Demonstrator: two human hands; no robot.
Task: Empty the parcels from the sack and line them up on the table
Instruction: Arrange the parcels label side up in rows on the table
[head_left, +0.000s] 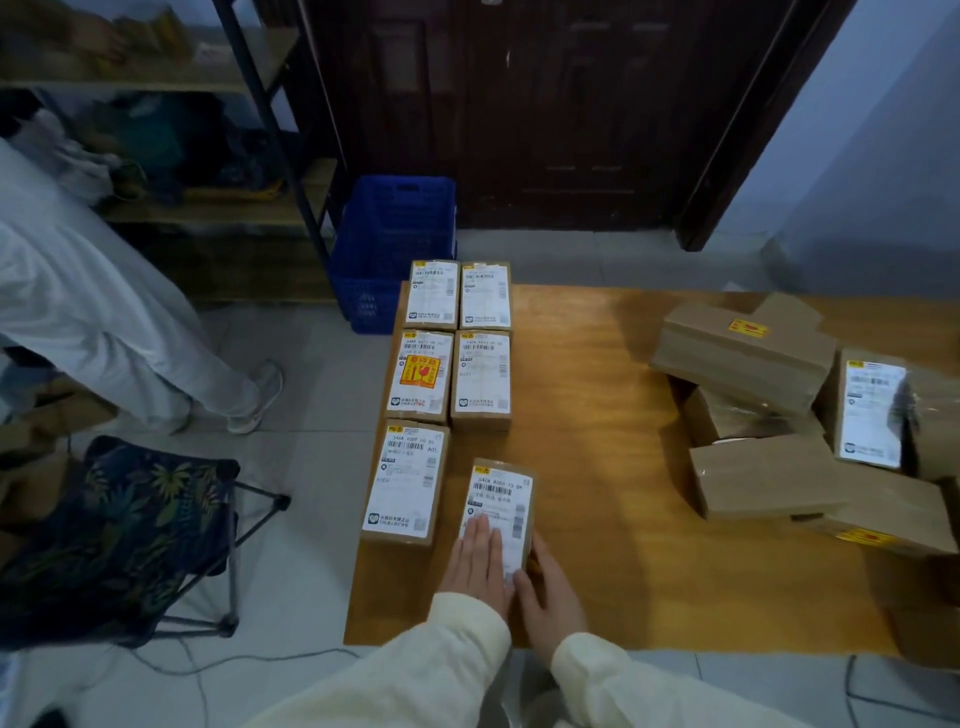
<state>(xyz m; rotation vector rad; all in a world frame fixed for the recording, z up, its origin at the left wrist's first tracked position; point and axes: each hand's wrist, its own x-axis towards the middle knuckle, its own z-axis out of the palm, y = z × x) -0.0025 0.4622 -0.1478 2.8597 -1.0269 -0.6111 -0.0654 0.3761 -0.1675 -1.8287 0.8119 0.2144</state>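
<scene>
Head view looks down on my two hands at the near-left part of the wooden worktop (597, 415), both on the same parcel (501, 493), a small brown box with a white shipping label on top. My left hand (480, 564) lies flat on its label with the fingers straight and together, pressing down rather than gripping. My right hand (545, 587) is at the box's near right corner, thumb against the near end and fingers curled along the right side, holding it. This parcel lies slightly askew, tilted to the right, and just to its left is a labelled box (402, 483) at the worktop's left edge. Beyond that parcel four more labelled boxes (452, 343) lie in two pairs, side by side and end to end, running to the far edge of the worktop; the nearer left one carries a yellow and red sticker. Well to the right of my parcel is a loose heap of brown boxes (789, 415), some leaning on others, one showing a white label. On the floor beyond the row stands a blue plastic crate (395, 228). Left of my parcel, off the worktop, are a folding stool (130, 530) with a leaf-print seat and another person's legs (104, 322) in pale clothing.
</scene>
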